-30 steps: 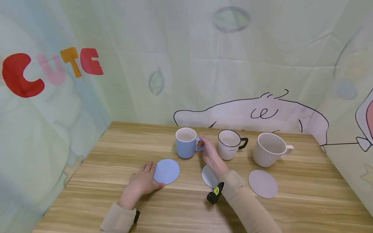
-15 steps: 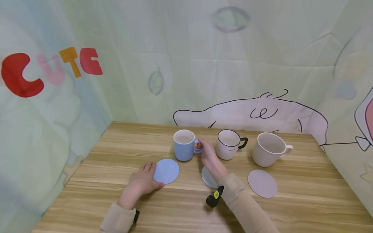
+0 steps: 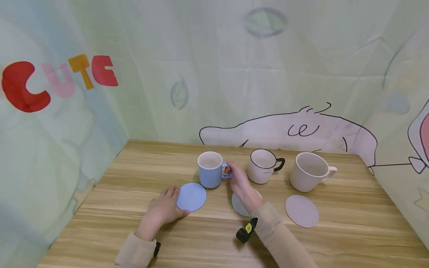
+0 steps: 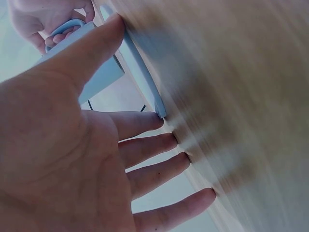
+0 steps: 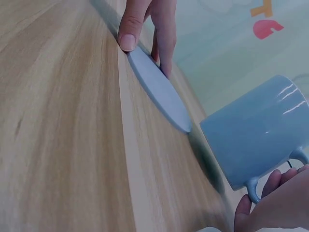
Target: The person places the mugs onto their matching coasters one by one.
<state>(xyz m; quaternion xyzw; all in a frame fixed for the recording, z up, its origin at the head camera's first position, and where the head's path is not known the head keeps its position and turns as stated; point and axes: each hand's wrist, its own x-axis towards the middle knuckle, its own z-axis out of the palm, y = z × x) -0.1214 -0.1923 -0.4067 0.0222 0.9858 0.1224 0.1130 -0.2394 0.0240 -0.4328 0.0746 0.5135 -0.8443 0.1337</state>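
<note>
My right hand (image 3: 241, 182) grips the handle of a light blue mug (image 3: 209, 173), which is upright with a pale inside. In the right wrist view, a dark shadow lies beneath the mug (image 5: 258, 133), which seems slightly off the table. Just in front of the mug lies a round light blue coaster (image 3: 191, 197). My left hand (image 3: 165, 208) rests at the coaster's left edge, its thumb and index finger touching the rim. In the left wrist view, the fingers of my left hand (image 4: 96, 145) are straight and spread, fingertips on the table.
A white mug with a black handle (image 3: 262, 167) and a larger off-white mug (image 3: 308, 173) stand to the right. A grey coaster (image 3: 238, 204), partly under my right wrist, and a pinkish coaster (image 3: 302, 211) lie on the wooden table (image 3: 207, 242). A printed curtain (image 3: 214, 74) hangs behind.
The blue mug has come nearer to me and slightly left, towards the blue coaster, with my right hand on its handle. My left hand and the other mugs have stayed in place.
</note>
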